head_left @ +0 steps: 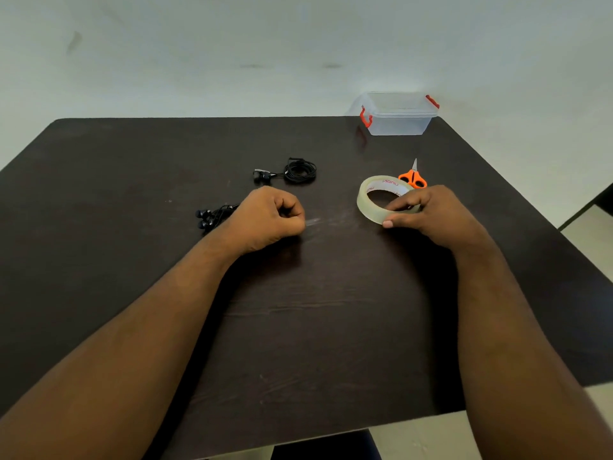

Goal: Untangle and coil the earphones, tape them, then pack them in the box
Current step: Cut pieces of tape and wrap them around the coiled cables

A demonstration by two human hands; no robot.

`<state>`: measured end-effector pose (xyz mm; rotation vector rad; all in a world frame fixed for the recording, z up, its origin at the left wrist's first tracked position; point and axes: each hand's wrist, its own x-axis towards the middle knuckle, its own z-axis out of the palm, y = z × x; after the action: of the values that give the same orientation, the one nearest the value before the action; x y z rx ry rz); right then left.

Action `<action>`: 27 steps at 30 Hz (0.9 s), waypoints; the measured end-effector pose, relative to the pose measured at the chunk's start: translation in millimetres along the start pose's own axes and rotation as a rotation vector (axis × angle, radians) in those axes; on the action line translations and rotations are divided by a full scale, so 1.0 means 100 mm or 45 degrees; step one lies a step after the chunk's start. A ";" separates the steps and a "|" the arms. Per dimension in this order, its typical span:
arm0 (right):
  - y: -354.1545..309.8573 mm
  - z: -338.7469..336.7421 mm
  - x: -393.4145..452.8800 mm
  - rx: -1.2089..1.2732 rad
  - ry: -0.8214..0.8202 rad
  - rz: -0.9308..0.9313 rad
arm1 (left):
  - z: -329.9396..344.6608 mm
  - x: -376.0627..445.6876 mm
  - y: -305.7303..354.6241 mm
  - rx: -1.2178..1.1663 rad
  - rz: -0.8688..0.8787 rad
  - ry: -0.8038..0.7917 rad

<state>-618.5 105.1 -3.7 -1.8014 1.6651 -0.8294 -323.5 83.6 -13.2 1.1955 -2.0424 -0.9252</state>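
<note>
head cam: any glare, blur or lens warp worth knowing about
Head view: the table's edges bow from wide-angle warp; soft glare streaks the dark top between left hand and tape roll; the clear box looks soft against the wall; lighting even, shadows faint.

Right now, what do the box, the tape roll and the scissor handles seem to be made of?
Box: clear, slightly frosted plastic, the wall showing through it, with red latches. Tape roll: glossy transparent film on a white printed core, likely card. Scissor handles: smooth orange plastic; blades pale, probably metal.
</note>
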 end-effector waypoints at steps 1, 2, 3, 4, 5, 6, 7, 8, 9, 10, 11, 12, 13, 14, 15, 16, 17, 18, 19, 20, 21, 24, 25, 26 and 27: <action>0.02 -0.03 -0.01 0.006 0.001 -0.001 | -0.01 0.00 -0.01 0.011 -0.003 0.022; 0.03 -0.04 -0.01 -0.005 -0.009 -0.016 | 0.00 0.00 -0.02 0.031 -0.008 0.045; 0.03 -0.04 -0.01 -0.033 -0.025 -0.039 | 0.02 0.00 -0.02 0.058 -0.010 0.068; 0.03 -0.04 0.00 -0.072 -0.039 -0.063 | 0.05 -0.01 -0.02 0.089 -0.005 0.093; 0.02 -0.02 0.01 -0.106 -0.047 -0.083 | 0.08 -0.01 -0.03 0.122 0.010 0.125; 0.00 0.01 0.01 -0.130 -0.046 -0.094 | 0.10 -0.01 -0.03 0.154 0.034 0.154; -0.01 0.03 0.01 -0.140 -0.031 -0.091 | 0.10 -0.01 -0.03 0.181 0.059 0.175; -0.04 0.07 0.01 -0.147 0.002 -0.087 | 0.10 -0.01 -0.03 0.203 0.080 0.190; -0.07 0.11 0.02 -0.155 0.060 -0.101 | 0.10 -0.01 -0.04 0.214 0.089 0.200; -0.11 0.16 0.03 -0.167 0.133 -0.144 | 0.10 -0.01 -0.04 0.211 0.085 0.205; -0.14 0.20 0.03 -0.195 0.212 -0.217 | 0.10 -0.01 -0.03 0.200 0.073 0.208; -0.17 0.23 0.04 -0.253 0.275 -0.299 | 0.10 -0.01 -0.03 0.187 0.060 0.210; -0.19 0.27 0.05 -0.337 0.309 -0.364 | 0.10 -0.01 -0.03 0.173 0.045 0.214; -0.21 0.30 0.06 -0.436 0.310 -0.408 | 0.10 -0.02 -0.02 0.154 0.029 0.217; -0.22 0.32 0.07 -0.523 0.285 -0.434 | 0.10 -0.03 -0.01 0.137 0.015 0.216; -0.23 0.35 0.07 -0.584 0.246 -0.445 | 0.09 -0.03 -0.01 0.130 0.006 0.212; -0.22 0.36 0.09 -0.610 0.216 -0.445 | 0.09 -0.03 0.00 0.132 0.002 0.204; -0.22 0.37 0.09 -0.599 0.204 -0.441 | 0.09 -0.04 0.00 0.140 0.003 0.193; -0.21 0.37 0.09 -0.549 0.212 -0.432 | 0.09 -0.04 0.01 0.149 0.007 0.185; -0.21 0.36 0.09 -0.472 0.240 -0.424 | 0.09 -0.04 0.01 0.152 0.010 0.183; -0.20 0.34 0.08 -0.368 0.285 -0.412 | 0.09 -0.04 0.01 0.148 0.009 0.184; -0.15 0.24 0.10 0.009 0.571 -0.242 | 0.09 -0.04 0.00 0.130 0.006 0.196; -0.11 0.17 0.15 0.071 0.688 -0.116 | 0.09 -0.04 -0.01 0.120 0.005 0.209; -0.05 0.09 0.21 0.053 0.770 0.028 | 0.09 -0.04 -0.01 0.109 0.003 0.220; 0.03 -0.01 0.28 -0.035 0.785 0.165 | 0.09 -0.04 -0.01 0.096 0.003 0.229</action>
<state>-619.6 76.5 -3.1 -1.5151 2.1441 -1.4046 -328.4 89.3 -20.2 1.2677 -1.9492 -0.7171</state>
